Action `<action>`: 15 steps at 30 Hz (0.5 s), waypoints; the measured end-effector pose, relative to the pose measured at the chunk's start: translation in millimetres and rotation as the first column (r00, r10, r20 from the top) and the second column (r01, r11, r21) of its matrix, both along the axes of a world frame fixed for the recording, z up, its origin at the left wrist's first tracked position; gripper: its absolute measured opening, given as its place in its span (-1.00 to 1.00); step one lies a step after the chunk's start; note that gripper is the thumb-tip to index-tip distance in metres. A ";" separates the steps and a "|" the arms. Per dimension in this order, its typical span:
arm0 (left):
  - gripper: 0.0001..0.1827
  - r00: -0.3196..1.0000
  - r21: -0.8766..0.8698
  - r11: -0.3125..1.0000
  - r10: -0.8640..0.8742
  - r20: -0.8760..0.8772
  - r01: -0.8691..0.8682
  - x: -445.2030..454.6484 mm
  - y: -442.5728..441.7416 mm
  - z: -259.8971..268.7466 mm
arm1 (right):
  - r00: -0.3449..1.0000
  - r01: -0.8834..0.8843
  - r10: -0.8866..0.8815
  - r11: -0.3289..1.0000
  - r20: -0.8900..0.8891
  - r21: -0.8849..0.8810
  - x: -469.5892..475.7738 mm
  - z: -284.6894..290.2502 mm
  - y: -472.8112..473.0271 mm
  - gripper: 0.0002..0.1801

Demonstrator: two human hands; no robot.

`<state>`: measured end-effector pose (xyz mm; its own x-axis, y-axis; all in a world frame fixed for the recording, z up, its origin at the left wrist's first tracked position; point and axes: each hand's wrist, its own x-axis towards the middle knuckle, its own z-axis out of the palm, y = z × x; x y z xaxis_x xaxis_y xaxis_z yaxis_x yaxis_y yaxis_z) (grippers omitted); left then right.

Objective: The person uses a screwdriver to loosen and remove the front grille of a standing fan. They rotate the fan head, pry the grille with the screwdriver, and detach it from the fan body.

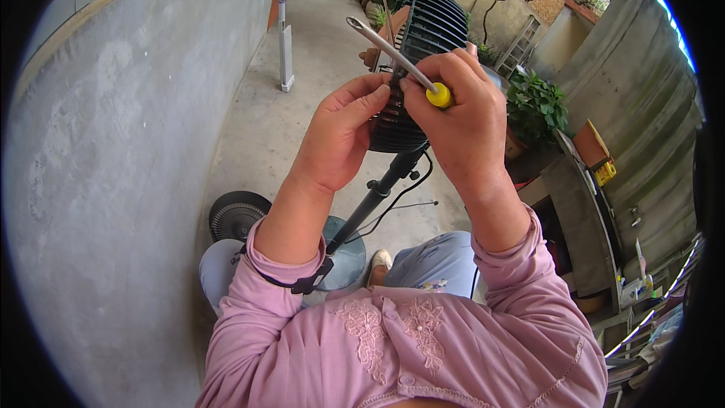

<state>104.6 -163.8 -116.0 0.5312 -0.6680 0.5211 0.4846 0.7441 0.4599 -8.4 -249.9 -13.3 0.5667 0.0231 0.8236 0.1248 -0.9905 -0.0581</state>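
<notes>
A pedestal fan stands before me, its dark wire guard (433, 25) seen edge-on above a grey pole (362, 204) and a round base (345, 260). My left hand (342, 127) pinches the guard's rim with thumb and fingers. Opposite it, my right hand (464, 102) has its fingertips at the same rim. A screwdriver (396, 56) lies in my right hand, its yellow handle end showing and its metal shaft pointing up and left. Brownish fan blades (399, 25) show at the guard's left side. What lies between my fingertips is too small to tell.
A bare concrete wall (124, 141) runs along the left. On the floor by my left knee lies a round black grille (238, 216). A black cable (422, 181) hangs beside the pole. To the right are a leafy plant (535, 105) and a dark-topped counter (589, 181).
</notes>
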 end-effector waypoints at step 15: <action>-0.73 0.993 0.010 0.994 0.111 0.040 -0.112 -6.8 -4.5 1.4 | 0.997 -0.016 0.025 0.993 -0.075 0.120 -4.8 2.5 0.3 -0.83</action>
